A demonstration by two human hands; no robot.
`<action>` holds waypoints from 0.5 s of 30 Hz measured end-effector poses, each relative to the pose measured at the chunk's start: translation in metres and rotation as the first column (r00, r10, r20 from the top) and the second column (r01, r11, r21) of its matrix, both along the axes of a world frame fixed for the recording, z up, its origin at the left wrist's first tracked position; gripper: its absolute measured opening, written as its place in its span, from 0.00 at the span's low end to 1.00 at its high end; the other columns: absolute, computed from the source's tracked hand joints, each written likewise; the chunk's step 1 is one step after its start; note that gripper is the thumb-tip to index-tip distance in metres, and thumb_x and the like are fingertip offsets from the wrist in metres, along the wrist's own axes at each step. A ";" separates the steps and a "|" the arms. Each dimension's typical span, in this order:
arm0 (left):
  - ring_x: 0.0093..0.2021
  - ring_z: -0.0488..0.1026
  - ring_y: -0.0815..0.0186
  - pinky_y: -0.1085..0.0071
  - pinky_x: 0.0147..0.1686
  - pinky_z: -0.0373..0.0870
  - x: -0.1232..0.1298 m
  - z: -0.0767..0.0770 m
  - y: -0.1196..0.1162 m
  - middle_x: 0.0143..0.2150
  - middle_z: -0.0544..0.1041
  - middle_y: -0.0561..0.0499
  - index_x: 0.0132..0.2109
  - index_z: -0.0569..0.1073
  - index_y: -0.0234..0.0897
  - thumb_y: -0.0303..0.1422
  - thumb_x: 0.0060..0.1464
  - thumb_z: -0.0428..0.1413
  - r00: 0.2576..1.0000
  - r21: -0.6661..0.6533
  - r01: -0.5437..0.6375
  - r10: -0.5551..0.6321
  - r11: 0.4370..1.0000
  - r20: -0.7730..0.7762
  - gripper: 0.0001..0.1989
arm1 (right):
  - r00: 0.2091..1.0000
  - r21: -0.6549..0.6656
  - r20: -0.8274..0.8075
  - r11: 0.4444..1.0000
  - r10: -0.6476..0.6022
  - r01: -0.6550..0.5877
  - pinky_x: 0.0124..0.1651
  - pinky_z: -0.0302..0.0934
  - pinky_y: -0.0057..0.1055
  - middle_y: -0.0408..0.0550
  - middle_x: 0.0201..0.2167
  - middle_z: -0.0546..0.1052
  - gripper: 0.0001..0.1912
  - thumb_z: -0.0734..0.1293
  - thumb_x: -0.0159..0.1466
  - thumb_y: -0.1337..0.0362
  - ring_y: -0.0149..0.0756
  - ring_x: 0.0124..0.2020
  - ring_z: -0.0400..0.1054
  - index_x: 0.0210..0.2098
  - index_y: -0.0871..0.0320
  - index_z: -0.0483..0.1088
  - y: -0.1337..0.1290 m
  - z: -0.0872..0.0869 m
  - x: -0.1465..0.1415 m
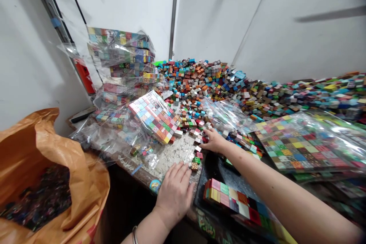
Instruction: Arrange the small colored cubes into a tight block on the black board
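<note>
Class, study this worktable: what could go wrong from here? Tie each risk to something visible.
1. The heap of cubes slopes down toward the right hand, so disturbing its foot might start a slide.
2. The left hand lies near a few loose cubes; a sideways sweep could scatter them.
3. The stack of plastic-wrapped blocks looks uneven and might topple if bumped.

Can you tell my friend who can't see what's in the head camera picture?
A person's right hand reaches among small colourful blocks on a table, while the left hand lies near its front edge. A big heap rises behind, with an orange bag at left and a black tray of blocks at right.
</note>
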State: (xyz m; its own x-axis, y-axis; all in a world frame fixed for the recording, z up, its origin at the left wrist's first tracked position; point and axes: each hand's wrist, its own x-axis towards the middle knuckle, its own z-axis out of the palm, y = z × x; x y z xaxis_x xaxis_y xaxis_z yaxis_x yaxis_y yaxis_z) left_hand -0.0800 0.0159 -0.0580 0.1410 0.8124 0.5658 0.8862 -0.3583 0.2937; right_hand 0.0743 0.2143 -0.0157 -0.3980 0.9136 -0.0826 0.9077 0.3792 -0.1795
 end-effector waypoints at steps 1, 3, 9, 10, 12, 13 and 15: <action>0.53 0.67 0.57 0.56 0.53 0.66 0.000 0.000 0.000 0.51 0.73 0.46 0.48 0.70 0.34 0.31 0.54 0.51 1.000 0.001 -0.001 0.001 1.000 0.000 0.15 | 1.000 0.000 0.011 1.000 -0.007 0.007 0.49 0.57 0.33 0.59 0.49 0.63 0.37 0.71 0.45 0.53 0.44 0.48 0.62 0.51 0.63 0.63 0.000 0.001 0.001; 0.53 0.67 0.57 0.56 0.53 0.66 0.000 0.000 0.000 0.51 0.73 0.46 0.48 0.70 0.34 0.31 0.54 0.51 1.000 0.002 -0.003 0.003 1.000 -0.001 0.15 | 0.999 0.012 0.029 1.000 -0.019 0.018 0.47 0.58 0.34 0.59 0.47 0.63 0.34 0.71 0.45 0.51 0.44 0.45 0.63 0.47 0.63 0.64 -0.002 0.003 0.004; 0.53 0.67 0.57 0.56 0.53 0.66 -0.001 0.000 0.001 0.51 0.73 0.46 0.48 0.70 0.34 0.31 0.54 0.51 1.000 -0.002 0.003 -0.003 1.000 -0.001 0.15 | 0.999 0.049 0.043 0.999 0.006 -0.009 0.48 0.57 0.35 0.56 0.45 0.65 0.27 0.70 0.47 0.52 0.44 0.46 0.61 0.43 0.60 0.65 -0.007 0.000 0.005; 0.53 0.67 0.57 0.56 0.53 0.66 -0.001 0.000 0.001 0.51 0.73 0.46 0.48 0.70 0.34 0.31 0.54 0.51 1.000 -0.001 0.003 -0.003 1.000 -0.001 0.15 | 0.999 0.051 0.042 0.999 0.012 -0.014 0.48 0.57 0.34 0.56 0.44 0.66 0.25 0.69 0.48 0.53 0.44 0.46 0.61 0.41 0.60 0.66 -0.007 -0.001 0.004; 0.53 0.67 0.57 0.56 0.53 0.66 -0.001 0.000 0.001 0.51 0.73 0.46 0.48 0.71 0.34 0.31 0.54 0.51 1.000 0.003 0.003 -0.003 1.000 0.001 0.15 | 0.999 0.047 0.039 0.999 0.022 -0.023 0.45 0.58 0.33 0.55 0.42 0.67 0.20 0.69 0.49 0.54 0.42 0.44 0.62 0.37 0.60 0.67 -0.007 -0.003 0.002; 0.53 0.67 0.57 0.56 0.53 0.66 -0.001 0.000 0.001 0.51 0.73 0.46 0.48 0.71 0.34 0.31 0.54 0.51 1.000 0.003 0.004 -0.004 1.000 0.001 0.15 | 0.999 0.044 0.038 0.999 0.024 -0.026 0.43 0.59 0.32 0.55 0.40 0.68 0.18 0.69 0.49 0.55 0.41 0.42 0.63 0.35 0.60 0.67 -0.007 -0.003 0.001; 0.53 0.67 0.57 0.56 0.53 0.66 -0.001 0.000 0.001 0.51 0.73 0.46 0.48 0.71 0.34 0.31 0.54 0.51 1.000 0.004 0.006 -0.006 1.000 0.003 0.15 | 0.999 0.038 0.032 0.999 0.028 -0.029 0.39 0.60 0.32 0.53 0.38 0.69 0.16 0.68 0.50 0.56 0.37 0.38 0.64 0.33 0.60 0.66 -0.007 -0.003 0.001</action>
State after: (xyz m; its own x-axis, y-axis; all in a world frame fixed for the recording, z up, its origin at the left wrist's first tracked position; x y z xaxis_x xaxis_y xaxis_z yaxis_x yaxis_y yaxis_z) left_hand -0.0806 0.0168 -0.0584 0.1443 0.8093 0.5693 0.8833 -0.3647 0.2946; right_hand 0.0748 0.2070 -0.0185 -0.4216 0.9047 -0.0611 0.9015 0.4109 -0.1356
